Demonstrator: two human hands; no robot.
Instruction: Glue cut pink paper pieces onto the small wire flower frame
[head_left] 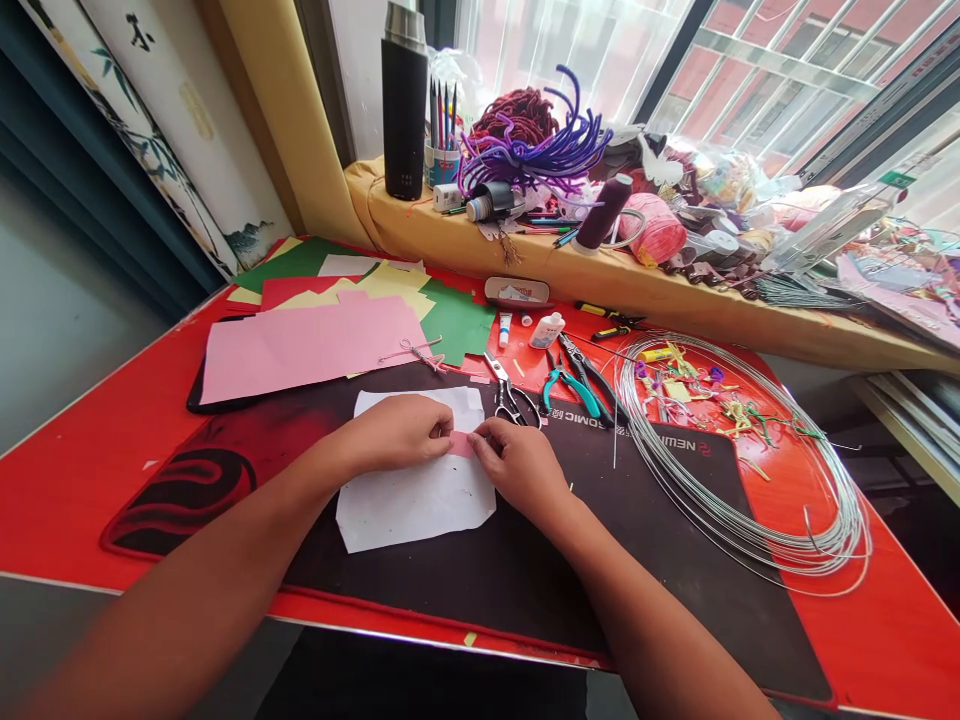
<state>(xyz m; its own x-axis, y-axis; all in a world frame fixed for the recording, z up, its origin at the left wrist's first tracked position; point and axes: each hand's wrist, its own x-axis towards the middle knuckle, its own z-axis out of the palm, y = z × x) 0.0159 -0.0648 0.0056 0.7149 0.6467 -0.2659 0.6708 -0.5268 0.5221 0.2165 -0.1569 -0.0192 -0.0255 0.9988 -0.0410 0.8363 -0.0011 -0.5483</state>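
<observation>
Between my two hands is a small strip of pink paper (462,446), just above or on a white sheet of paper (416,510). My left hand (409,432) pinches the strip's left end, its fingers curled. On the right end, the thumb and forefinger of my right hand (517,455) are closed. The white sheet lies on a black desk mat (525,570). Scissors (510,395) rest just beyond my right hand, with teal-handled pliers (570,388) and black-handled pliers (589,370) to their right.
A large coil of wire (637,430) surrounds paper scraps on the right. Pink card (315,350) and green sheets (461,320) lie back left. A glue bottle (547,330) stands behind the pliers. The sill holds a black flask (405,110) and purple pipe cleaners (540,150).
</observation>
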